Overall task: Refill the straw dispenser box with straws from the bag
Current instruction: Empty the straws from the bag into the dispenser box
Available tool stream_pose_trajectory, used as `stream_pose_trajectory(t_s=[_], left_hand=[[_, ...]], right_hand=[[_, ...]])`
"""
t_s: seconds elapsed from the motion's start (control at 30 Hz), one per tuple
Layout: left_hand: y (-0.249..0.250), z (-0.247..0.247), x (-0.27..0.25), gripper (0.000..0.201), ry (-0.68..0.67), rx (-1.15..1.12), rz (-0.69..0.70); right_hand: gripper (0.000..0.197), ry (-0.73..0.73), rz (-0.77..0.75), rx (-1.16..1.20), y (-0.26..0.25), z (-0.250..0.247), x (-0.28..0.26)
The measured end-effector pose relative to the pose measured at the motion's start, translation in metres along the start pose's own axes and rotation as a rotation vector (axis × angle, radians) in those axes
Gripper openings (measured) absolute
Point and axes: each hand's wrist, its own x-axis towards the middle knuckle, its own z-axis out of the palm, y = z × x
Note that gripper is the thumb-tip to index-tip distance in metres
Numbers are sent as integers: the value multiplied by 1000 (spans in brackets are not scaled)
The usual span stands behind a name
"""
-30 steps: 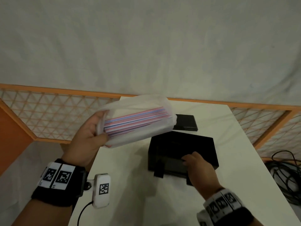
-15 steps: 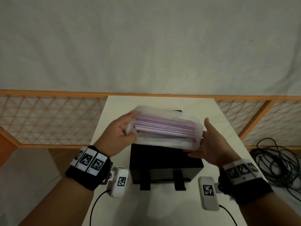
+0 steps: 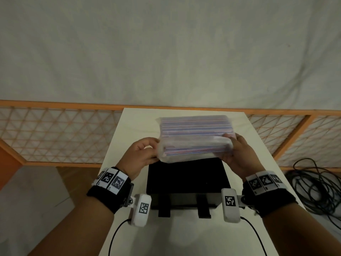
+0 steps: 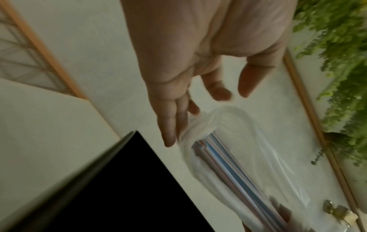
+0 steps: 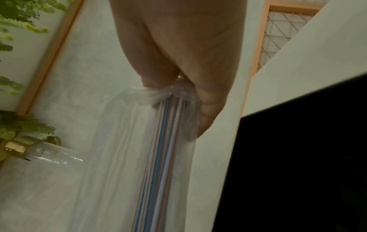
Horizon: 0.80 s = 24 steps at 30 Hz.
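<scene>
bag (image 3: 196,139) of straws (image 3: 195,126): judged light, limp, slippery | ends gripped by left hand (image 3: 141,157), right hand (image 3: 238,156) | held over box (image 3: 188,179)

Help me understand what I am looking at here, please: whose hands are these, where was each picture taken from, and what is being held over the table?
No machine here: a person works with bare hands, wearing a camera on the head and one on each wrist, on black bands with printed markers. The wide picture is the head view, looking down. The other two look along each hand from the wrist.

On the white table stands a black straw dispenser box. Above its far side both hands hold a clear plastic bag of striped straws, lying crosswise. The left hand holds one end; its wrist view shows the fingers at the bag's open mouth. The right hand grips the other end, where the plastic bunches in its wrist view. Cables lie on the floor, right.
</scene>
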Motion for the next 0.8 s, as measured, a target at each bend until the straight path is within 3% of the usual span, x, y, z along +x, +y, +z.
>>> stream_pose_trajectory(t_s=[0.13,0.23,0.3,0.37,0.57,0.8], left_hand=[[-16,2,11,22,29,-120,-180],[-24,6,16,64,-17,-47,-234],[-24,11,16,46,-31,7,-191],[-25,13,17,35,-57,25,-157],[-29,12,16,47,-72,84,-59],[-42,9,19,49,71,248,-78]], right_hand=[[68,-87,-95,-30,9,-4,-4],[52,-152,-129,-21,13,-5,-7],[37,-202,-148,-11,13,-7,-9],[35,-257,-165,-21,13,-10,-10],[38,-286,-178,-118,12,-16,-15],[53,-225,-201,-203,8,-18,-24]])
